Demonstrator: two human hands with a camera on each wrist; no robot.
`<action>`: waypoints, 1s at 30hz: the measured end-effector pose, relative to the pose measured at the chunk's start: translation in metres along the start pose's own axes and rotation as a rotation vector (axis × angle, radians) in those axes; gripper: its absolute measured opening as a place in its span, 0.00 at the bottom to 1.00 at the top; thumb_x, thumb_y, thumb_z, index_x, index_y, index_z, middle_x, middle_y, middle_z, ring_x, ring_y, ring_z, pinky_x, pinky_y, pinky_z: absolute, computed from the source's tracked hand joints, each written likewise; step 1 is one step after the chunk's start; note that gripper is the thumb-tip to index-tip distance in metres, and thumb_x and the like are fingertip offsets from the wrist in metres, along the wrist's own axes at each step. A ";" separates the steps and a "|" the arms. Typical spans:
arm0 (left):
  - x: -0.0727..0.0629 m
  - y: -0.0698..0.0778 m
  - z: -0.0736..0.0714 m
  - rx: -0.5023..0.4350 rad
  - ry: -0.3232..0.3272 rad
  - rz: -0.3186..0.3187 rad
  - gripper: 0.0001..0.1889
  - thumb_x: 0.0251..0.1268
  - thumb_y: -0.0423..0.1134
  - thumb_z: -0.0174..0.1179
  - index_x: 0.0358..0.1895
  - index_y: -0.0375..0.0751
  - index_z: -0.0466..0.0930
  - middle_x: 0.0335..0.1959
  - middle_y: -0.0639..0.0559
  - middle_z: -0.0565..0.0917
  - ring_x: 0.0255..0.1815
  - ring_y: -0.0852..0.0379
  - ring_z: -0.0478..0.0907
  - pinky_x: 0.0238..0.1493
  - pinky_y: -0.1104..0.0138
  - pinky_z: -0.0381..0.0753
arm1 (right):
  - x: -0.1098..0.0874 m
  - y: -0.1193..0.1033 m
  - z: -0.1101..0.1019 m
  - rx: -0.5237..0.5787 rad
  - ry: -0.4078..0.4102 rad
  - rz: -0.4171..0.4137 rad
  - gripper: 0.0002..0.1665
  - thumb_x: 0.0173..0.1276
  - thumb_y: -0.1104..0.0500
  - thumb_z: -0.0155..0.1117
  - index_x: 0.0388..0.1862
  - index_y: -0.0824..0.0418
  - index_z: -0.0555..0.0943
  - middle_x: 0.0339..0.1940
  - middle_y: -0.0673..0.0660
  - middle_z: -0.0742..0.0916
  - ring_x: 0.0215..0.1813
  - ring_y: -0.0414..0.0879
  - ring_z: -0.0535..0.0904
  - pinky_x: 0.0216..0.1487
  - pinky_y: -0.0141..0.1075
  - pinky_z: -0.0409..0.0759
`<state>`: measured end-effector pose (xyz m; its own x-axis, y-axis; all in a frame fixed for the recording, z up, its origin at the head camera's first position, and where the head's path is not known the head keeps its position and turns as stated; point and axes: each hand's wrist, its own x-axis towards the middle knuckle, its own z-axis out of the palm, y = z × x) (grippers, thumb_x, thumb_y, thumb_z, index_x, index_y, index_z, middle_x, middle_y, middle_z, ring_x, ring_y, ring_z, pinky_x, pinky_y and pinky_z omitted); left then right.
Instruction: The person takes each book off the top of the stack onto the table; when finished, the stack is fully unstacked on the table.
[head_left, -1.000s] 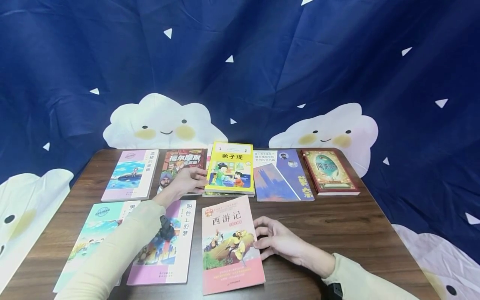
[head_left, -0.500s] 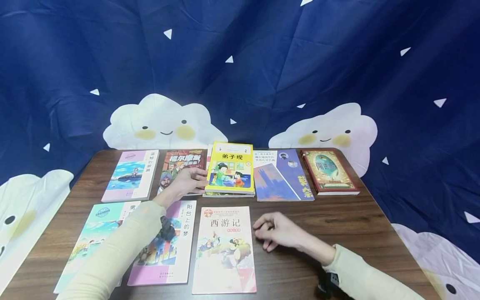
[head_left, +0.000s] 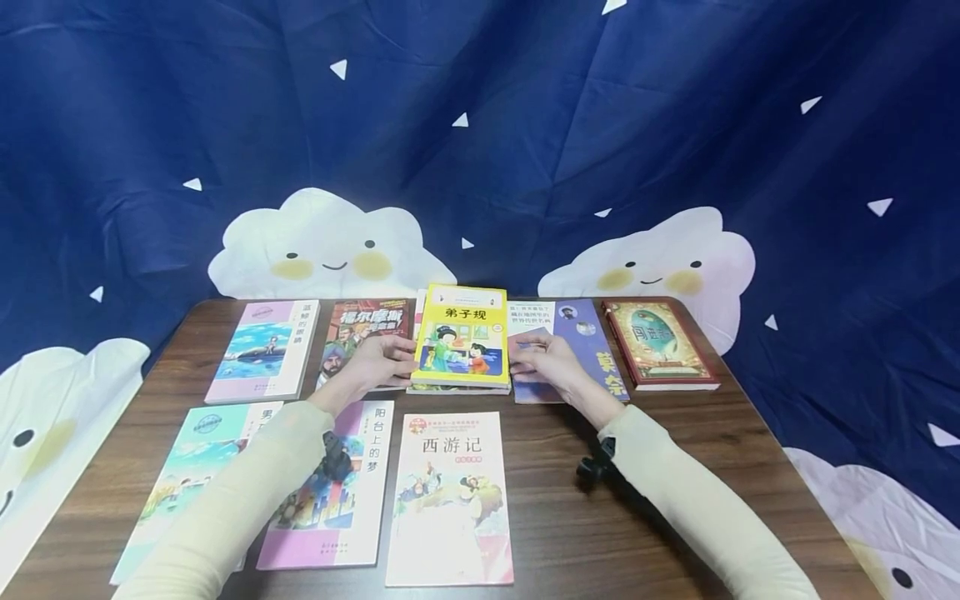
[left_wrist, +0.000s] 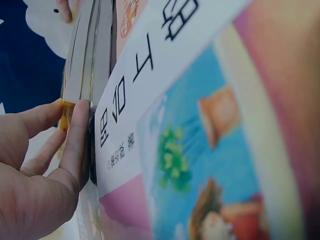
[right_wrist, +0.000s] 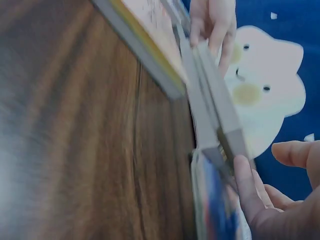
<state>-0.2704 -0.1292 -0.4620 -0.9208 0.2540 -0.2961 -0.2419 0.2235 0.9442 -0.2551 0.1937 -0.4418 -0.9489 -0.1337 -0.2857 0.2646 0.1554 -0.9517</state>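
A yellow picture-cover book (head_left: 462, 337) lies on top of a stack at the back middle of the table. My left hand (head_left: 375, 360) holds its left edge; in the left wrist view the fingers (left_wrist: 75, 142) pinch the yellow spine corner. My right hand (head_left: 553, 367) is at the right edge of the same stack, over the purple-blue book (head_left: 592, 333). In the right wrist view its fingertips (right_wrist: 241, 167) touch the stack's side while the thumb stands apart. In front lies a pink book (head_left: 450, 500), untouched.
To the left are a red comic-style book (head_left: 360, 321) and a pink-and-white book (head_left: 258, 350). Nearer the front lie a teal book (head_left: 180, 467) and a purple-and-white book (head_left: 330, 533). A red-bordered book (head_left: 660, 343) sits at the back right of the wooden table (head_left: 675, 467).
My right hand let go of the pink book, now lying straighter and slightly left, then moved up to the stack's right side. The left hand stayed at the yellow book.
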 end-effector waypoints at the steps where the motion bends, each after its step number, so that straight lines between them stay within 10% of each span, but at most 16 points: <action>1: 0.000 0.000 0.000 -0.001 0.000 -0.001 0.26 0.71 0.27 0.67 0.70 0.30 0.74 0.46 0.47 0.83 0.37 0.59 0.88 0.46 0.64 0.96 | 0.007 0.002 0.000 0.012 0.015 0.003 0.31 0.75 0.66 0.65 0.73 0.74 0.69 0.51 0.66 0.91 0.35 0.42 0.89 0.50 0.40 0.95; 17: 0.000 0.006 0.000 0.017 -0.001 -0.009 0.26 0.69 0.28 0.68 0.68 0.30 0.76 0.41 0.50 0.82 0.34 0.58 0.88 0.46 0.63 0.96 | 0.054 -0.005 0.010 -0.277 0.084 0.064 0.36 0.71 0.51 0.75 0.67 0.73 0.73 0.33 0.56 0.87 0.25 0.40 0.84 0.28 0.33 0.92; 30: -0.003 0.002 -0.004 0.102 0.019 0.015 0.26 0.70 0.30 0.69 0.69 0.30 0.75 0.38 0.51 0.82 0.36 0.59 0.87 0.44 0.63 0.96 | 0.041 -0.002 -0.011 -0.031 0.017 0.097 0.30 0.75 0.61 0.68 0.69 0.73 0.70 0.33 0.50 0.88 0.32 0.39 0.87 0.33 0.30 0.92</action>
<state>-0.2689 -0.1332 -0.4585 -0.9298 0.2408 -0.2785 -0.1966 0.3149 0.9285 -0.2963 0.1983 -0.4509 -0.9218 -0.0996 -0.3746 0.3506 0.1975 -0.9155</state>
